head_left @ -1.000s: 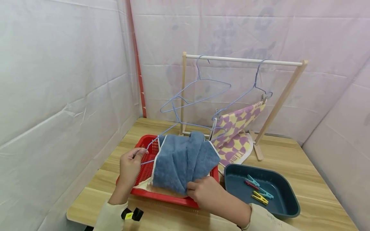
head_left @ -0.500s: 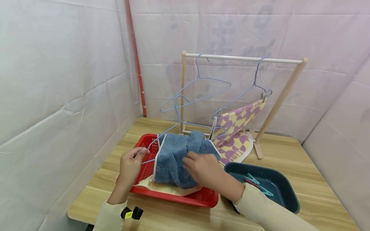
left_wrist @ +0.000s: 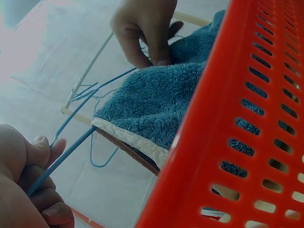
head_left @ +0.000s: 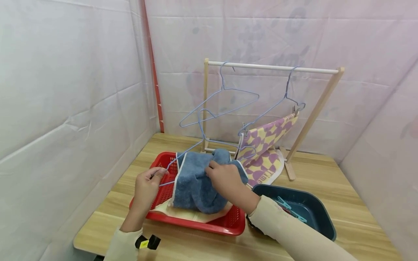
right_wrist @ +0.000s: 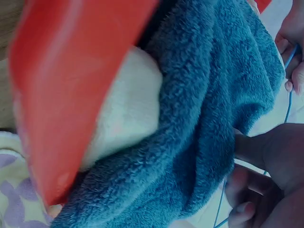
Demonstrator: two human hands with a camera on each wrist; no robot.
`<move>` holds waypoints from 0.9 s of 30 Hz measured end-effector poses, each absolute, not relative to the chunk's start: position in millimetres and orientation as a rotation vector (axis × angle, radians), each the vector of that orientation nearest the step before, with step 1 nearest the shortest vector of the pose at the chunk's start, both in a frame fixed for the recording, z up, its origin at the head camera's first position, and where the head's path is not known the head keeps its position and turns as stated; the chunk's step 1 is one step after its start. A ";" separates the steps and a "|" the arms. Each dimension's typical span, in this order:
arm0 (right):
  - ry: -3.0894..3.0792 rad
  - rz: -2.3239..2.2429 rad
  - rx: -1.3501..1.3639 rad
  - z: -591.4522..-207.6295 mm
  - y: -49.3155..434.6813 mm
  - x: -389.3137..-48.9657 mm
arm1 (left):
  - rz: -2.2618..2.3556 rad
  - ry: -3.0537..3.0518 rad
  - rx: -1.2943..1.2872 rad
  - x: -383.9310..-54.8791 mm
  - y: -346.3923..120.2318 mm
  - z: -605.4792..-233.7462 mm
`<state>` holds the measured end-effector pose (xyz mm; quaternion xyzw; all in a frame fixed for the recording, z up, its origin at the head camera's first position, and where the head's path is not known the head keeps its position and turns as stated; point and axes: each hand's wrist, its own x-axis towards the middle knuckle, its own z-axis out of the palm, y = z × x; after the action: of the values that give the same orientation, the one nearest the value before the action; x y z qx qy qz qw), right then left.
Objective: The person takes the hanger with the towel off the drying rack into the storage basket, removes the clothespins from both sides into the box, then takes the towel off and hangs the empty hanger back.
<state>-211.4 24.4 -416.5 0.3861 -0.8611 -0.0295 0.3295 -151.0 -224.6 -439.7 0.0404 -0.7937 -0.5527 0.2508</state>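
My left hand [head_left: 147, 186] grips one end of a blue wire hanger [head_left: 186, 150], which slants over the red basket; the left wrist view shows the fingers curled round the wire. A blue towel [head_left: 192, 181] with white edging is draped over the hanger's lower bar, its lower part bunched in the basket. My right hand [head_left: 226, 181] pinches the towel near its middle, thumb against the cloth in the right wrist view [right_wrist: 270, 175]. Beneath the towel lies a cream cloth [head_left: 196, 215] inside the red basket [head_left: 212, 227].
Behind stands a wooden rack [head_left: 274, 67] with two more blue hangers. A purple and yellow cloth [head_left: 271, 132] is clipped to the right one. A dark blue tub [head_left: 313, 206] with clothespins [head_left: 290, 208] stands at the right, partly behind my right sleeve.
My right hand has risen from the towel's lower front edge to its middle, lifting and folding the cloth upward. My left hand keeps its hold on the hanger in place.
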 end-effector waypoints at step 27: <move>-2.072 -0.130 1.138 -430.5 32.3 -150.0 | -1.416 -2.114 0.200 -146.6 -221.0 -441.5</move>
<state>-150.0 32.3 -430.5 0.4450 -0.8105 -0.0510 0.3773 -146.6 -221.0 -441.5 0.0751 -0.7926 -0.5308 0.2906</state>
